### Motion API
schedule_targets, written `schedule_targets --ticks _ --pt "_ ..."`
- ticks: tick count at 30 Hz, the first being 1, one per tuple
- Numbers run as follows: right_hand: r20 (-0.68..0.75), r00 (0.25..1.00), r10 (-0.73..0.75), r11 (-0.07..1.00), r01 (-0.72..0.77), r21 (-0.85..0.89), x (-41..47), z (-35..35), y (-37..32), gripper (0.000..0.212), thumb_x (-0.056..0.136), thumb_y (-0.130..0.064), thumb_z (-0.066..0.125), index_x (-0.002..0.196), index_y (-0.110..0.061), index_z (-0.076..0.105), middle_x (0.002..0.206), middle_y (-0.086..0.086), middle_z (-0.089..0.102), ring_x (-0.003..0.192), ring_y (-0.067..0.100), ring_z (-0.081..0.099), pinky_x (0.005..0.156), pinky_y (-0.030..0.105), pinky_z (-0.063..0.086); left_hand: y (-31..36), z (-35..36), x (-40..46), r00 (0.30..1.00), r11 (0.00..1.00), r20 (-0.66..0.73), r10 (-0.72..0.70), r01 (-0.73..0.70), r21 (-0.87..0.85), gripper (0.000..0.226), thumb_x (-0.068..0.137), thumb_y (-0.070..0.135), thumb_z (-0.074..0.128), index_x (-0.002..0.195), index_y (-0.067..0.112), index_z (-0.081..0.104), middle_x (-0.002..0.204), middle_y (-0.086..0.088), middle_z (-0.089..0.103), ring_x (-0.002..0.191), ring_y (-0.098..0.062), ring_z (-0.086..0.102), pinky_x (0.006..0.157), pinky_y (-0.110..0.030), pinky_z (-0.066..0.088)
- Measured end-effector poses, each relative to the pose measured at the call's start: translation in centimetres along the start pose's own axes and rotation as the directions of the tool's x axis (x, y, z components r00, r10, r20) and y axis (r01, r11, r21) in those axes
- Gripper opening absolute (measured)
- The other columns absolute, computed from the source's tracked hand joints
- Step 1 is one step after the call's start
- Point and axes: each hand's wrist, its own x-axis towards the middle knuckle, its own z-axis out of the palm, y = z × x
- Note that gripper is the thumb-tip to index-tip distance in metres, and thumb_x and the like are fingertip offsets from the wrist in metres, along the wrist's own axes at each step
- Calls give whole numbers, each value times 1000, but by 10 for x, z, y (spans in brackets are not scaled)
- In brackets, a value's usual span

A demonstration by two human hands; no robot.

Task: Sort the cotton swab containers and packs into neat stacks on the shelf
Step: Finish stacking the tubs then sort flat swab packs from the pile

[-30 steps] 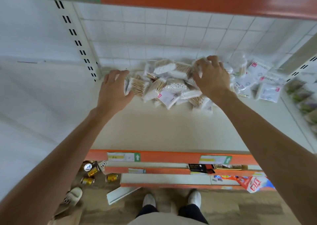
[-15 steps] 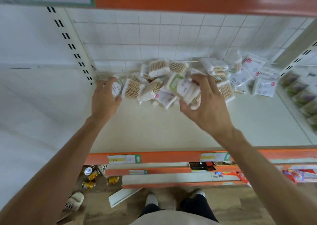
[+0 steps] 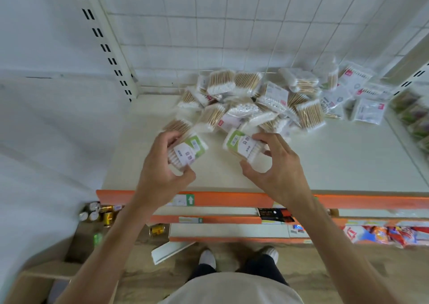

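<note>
The left hand (image 3: 162, 169) grips a cotton swab pack (image 3: 188, 151), thumb curled under its near end and fingers round the far side. The pack is clear plastic with a green-and-white label and a barcode, white swab tips showing along its edge. Just right of it, apart by a small gap, the right hand (image 3: 276, 171) pinches a second pack (image 3: 242, 147) of the same kind between thumb and fingertips, tilted with its label up. Both packs are held above the front half of the cream shelf (image 3: 336, 164).

Behind them a loose pile of swab packs (image 3: 255, 104) sprawls against the white grid back panel (image 3: 232, 32), wooden sticks and white tips pointing every way. At its right end lie flatter packs with red labels (image 3: 369, 111).

The shelf's front strip, to the orange edge rail (image 3: 232, 199), lies bare on both sides of the hands. A slotted upright (image 3: 104, 46) bounds the left side.

Below, gold cans (image 3: 108, 218) sit on the floor at left, and colourful packets (image 3: 383, 233) line a lower shelf at right.
</note>
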Motion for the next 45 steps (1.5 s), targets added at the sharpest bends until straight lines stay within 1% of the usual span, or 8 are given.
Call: schedule_targets --ticks 11,14,24,27,32,37,40,45 --pt "-76 959 275 957 -265 122 -69 -43 34 51 79 -20 79 119 -26 48 111 -8 60 101 7 61 79 20 52 33 67 0 929 984 325 175 -161 -72 56 72 31 79 122 21 57 111 9 64 98 -13 65 81 -34 55" --pt "-114 945 306 943 -285 169 -83 -63 50 53 78 -23 80 122 -26 49 113 -9 61 101 8 63 82 31 56 54 100 -9 908 976 358 216 -190 -107 56 74 31 79 125 20 57 114 9 64 103 -8 64 84 -28 53" --pt "-323 854 407 913 -372 167 -173 -189 123 53 82 -30 81 126 -26 52 118 -9 62 108 8 62 91 27 53 154 239 -39 835 963 504 222 -106 -249 49 77 27 78 122 26 58 109 11 69 98 -14 68 87 -37 56" --pt "-388 791 473 881 -439 179 -213 -230 156 53 81 -28 83 124 -26 54 116 -9 63 105 5 63 87 18 50 189 298 -50 812 948 527 252 -99 -301 49 76 26 79 120 26 59 107 10 70 98 -14 69 86 -37 57" --pt "-470 736 486 867 -475 153 -271 -298 216 53 80 -32 83 124 -27 55 117 -11 62 107 9 63 93 37 53 251 391 -70 756 925 572 318 -116 -361 52 74 26 80 122 28 59 113 14 68 101 -10 67 90 -28 54" --pt "-470 737 485 868 -472 156 -309 -349 253 52 80 -25 84 124 -23 55 116 -10 64 106 11 65 93 32 54 304 441 -77 696 925 623 357 -172 -339 54 72 25 83 121 27 59 116 17 68 105 -9 67 95 -27 52" --pt "-455 749 481 871 -470 146 -309 -372 279 51 81 -22 82 124 -23 54 115 -12 63 106 10 65 93 35 54 324 460 -80 695 924 618 366 -193 -329 55 72 25 82 123 26 60 120 13 69 109 -11 67 97 -35 53" --pt "-445 760 474 879 -441 182 -286 -401 315 49 82 -22 80 123 -26 53 112 -9 63 105 10 62 92 26 51 340 483 -80 741 939 588 324 -175 -296 54 72 28 82 121 29 60 117 18 69 108 -10 67 94 -25 52"
